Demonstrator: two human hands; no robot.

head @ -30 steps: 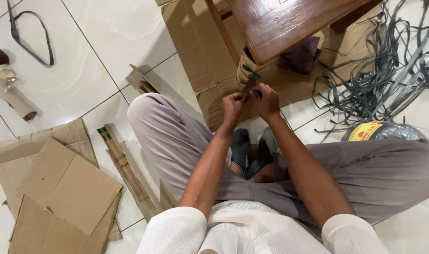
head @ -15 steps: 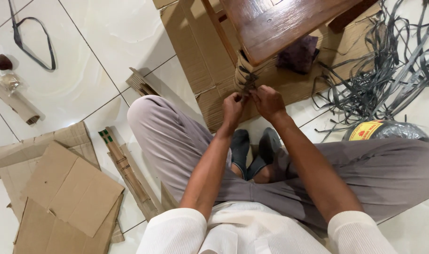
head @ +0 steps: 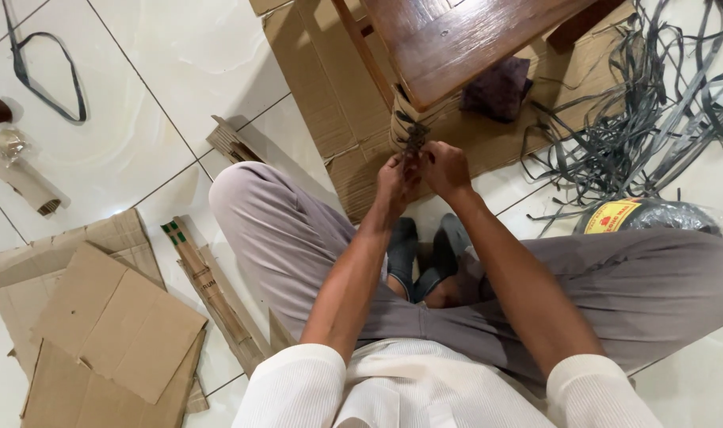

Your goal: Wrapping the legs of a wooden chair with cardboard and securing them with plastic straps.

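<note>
Both hands raised to the cardboard-wrapped table leg (head: 406, 119) under the corner of the wooden tabletop (head: 464, 40). Left hand (head: 394, 181) and right hand (head: 447, 168) side by side, each grip pinched narrow on the dark strap (head: 414, 141), strap end just above the fingertips, against the wrapped leg. Loose grey straps (head: 654, 119) strewn on the floor well to the right.

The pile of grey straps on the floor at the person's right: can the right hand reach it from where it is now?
Probably yes. The right hand is at the wrapped table leg with the left hand, and only bare tile and cardboard edge lie between it and the grey straps. It would have to let go first.
</note>
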